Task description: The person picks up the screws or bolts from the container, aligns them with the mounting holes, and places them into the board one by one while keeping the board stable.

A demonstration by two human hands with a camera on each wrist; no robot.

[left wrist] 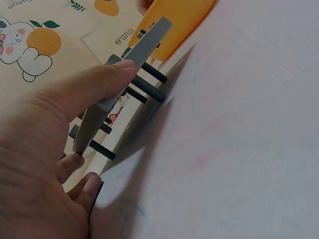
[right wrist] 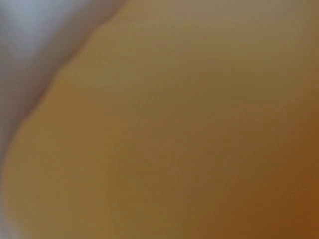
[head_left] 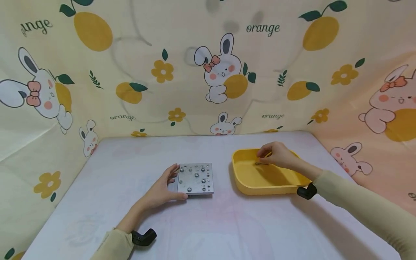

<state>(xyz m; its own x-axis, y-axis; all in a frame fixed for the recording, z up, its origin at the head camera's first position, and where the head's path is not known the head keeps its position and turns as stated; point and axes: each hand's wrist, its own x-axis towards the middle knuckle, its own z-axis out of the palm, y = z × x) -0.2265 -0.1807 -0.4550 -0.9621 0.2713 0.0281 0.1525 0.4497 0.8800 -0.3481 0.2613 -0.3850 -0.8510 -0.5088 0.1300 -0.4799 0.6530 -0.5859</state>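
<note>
My left hand (head_left: 164,187) holds a square metal plate (head_left: 188,184) by its left side, thumb at the near edge and fingers at the far left corner. Several socket-head bolts (head_left: 196,175) stand in the plate's holes. In the left wrist view their threaded shanks (left wrist: 148,88) stick out below the plate (left wrist: 149,42), and the thumb presses its edge. Over the yellow tray (head_left: 260,190), my right hand (head_left: 276,154) reaches down with bent fingers. A small dark bolt-like piece (head_left: 261,164) is right at its fingertips; I cannot tell whether they grip it.
The tray stands to the right of the plate on a white-covered table (head_left: 208,224). A printed cloth (head_left: 182,108) hangs behind and along both sides. Black wrist cameras (head_left: 144,237) sit at both cuffs. Blurred yellow tray surface (right wrist: 164,149) fills most of the right wrist view.
</note>
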